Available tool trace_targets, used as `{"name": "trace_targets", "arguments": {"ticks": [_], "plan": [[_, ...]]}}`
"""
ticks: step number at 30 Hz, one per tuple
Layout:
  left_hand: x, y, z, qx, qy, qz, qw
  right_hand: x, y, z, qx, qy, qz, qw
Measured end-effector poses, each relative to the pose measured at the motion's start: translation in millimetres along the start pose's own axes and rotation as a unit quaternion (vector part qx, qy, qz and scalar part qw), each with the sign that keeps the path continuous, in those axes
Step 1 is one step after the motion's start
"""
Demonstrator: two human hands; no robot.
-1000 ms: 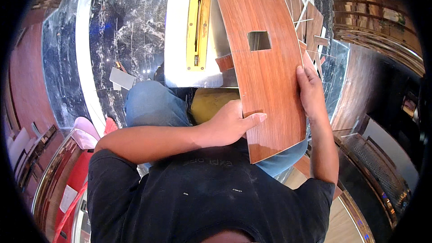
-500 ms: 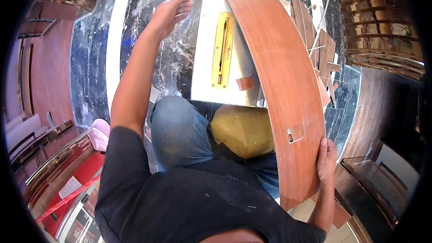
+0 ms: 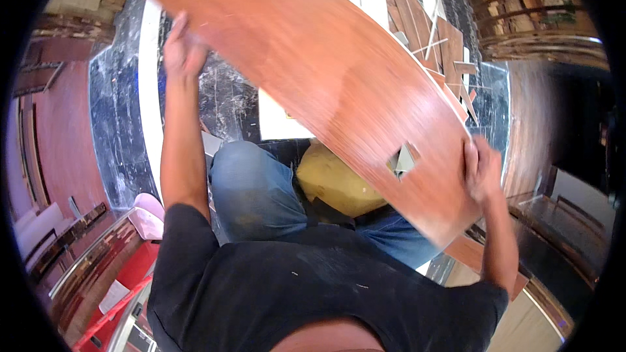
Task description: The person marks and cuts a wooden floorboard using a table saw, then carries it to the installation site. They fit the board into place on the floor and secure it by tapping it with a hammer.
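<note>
A person seen from above, in a black T-shirt (image 3: 313, 287) and blue jeans (image 3: 251, 189), holds a long reddish-brown wood-grain plank (image 3: 306, 52) slantwise across the frame, from the upper left down to the right of centre. The plank has just swung round: half a second ago it stood more upright on the right of the picture, and the left hand (image 3: 186, 52) was out over the floor, away from it. Now that hand, in the upper left of the frame, is at the plank's lower-left edge. Blur hides how its fingers are set, so I cannot tell whether they are closed. The right hand (image 3: 482, 173), right of centre, is clamped on the plank's right edge, near its lower end and a roughly square cut-out.

The turn has brought the plank over most of the white surface (image 3: 279, 124), leaving only parts of it visible, and the yellow plate that showed there is now almost wholly covered. I judge this to be a moment of handling and turning the plank.

Below the plank, at the centre, sits a bulky yellow object (image 3: 336, 182) between the person's legs. At the upper right, a heap of brown and white offcuts (image 3: 450, 42) lies on the dark, scuffed floor (image 3: 228, 107).
</note>
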State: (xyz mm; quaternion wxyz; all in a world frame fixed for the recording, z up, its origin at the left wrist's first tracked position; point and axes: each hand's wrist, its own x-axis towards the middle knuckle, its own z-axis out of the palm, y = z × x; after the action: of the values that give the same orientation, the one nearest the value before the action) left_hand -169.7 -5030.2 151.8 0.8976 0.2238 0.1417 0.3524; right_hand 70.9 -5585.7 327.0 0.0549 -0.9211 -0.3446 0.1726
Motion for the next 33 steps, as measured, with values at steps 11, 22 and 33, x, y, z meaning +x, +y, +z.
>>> {"name": "trace_targets", "arguments": {"ticks": [11, 22, 33], "plan": [[-148.3, 77.9, 1.0, 0.084, 0.173, 0.192, 0.962, 295.8, -82.0, -23.2, 0.179, -0.096, -0.206, 0.957], [-219.6, 133.7, -15.2, 0.094, 0.186, 0.272, 0.939, 494.5, -162.4, 110.8, -0.078, -0.19, -0.154, 0.966], [-254.5, 169.3, 80.8, 0.119, 0.299, 0.304, 0.897, 504.4, -175.0, 67.3, 0.353, -0.272, -0.106, 0.889]]}}
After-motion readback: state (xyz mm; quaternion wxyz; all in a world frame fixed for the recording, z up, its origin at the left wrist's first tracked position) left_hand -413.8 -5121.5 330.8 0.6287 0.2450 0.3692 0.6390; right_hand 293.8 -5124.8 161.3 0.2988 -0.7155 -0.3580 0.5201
